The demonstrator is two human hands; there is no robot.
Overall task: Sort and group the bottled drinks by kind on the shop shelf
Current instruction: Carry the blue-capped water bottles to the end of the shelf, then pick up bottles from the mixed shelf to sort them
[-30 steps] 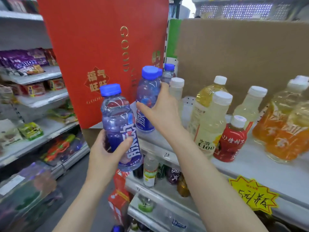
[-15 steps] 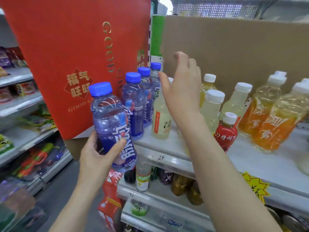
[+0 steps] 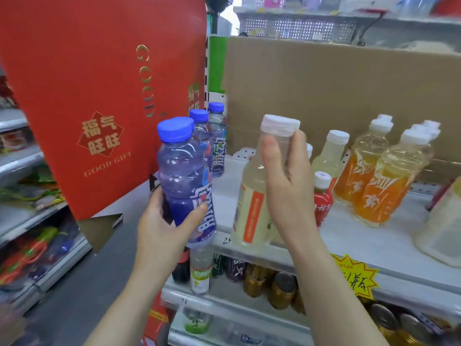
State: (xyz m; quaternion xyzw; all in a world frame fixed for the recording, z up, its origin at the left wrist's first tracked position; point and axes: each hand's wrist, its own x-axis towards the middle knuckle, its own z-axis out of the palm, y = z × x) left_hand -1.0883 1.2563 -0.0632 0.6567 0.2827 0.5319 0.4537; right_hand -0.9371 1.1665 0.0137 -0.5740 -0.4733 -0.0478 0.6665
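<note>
We see a blue-capped bottle [image 3: 180,181] of clear violet-blue drink in the left hand [image 3: 162,229], whose fingers and thumb wrap round its lower half, over the label. The bottle leans a little to the left. It is held in the air at the left front corner of the top shelf [image 3: 354,236], not standing on it.

Beside it, the right hand [image 3: 287,188] grips a pale yellow bottle [image 3: 250,196] with a white cap, fingers curled round its neck and shoulder. That bottle is nearly upright at the shelf's front edge. It is blurred, so we cannot tell whether its base touches the board. The two held bottles are near each other but apart.

Behind the held blue one, at the shelf's left end, standing blue bottles [image 3: 217,143] of the same kind line up toward the back. To the right of the right hand stands another pale bottle [image 3: 329,156] with a white cap. A small red bottle [image 3: 323,201] is just in front of it, and further right are orange-labelled bottles [image 3: 384,193].

A brown cardboard sheet [image 3: 336,91] backs the shelf, and a big red gift bag [image 3: 99,96] stands at its left. On the front lip we see a yellow star-shaped price tag [image 3: 354,273]. The shelf below holds gold cans [image 3: 282,289] and a small clear bottle [image 3: 200,270].
</note>
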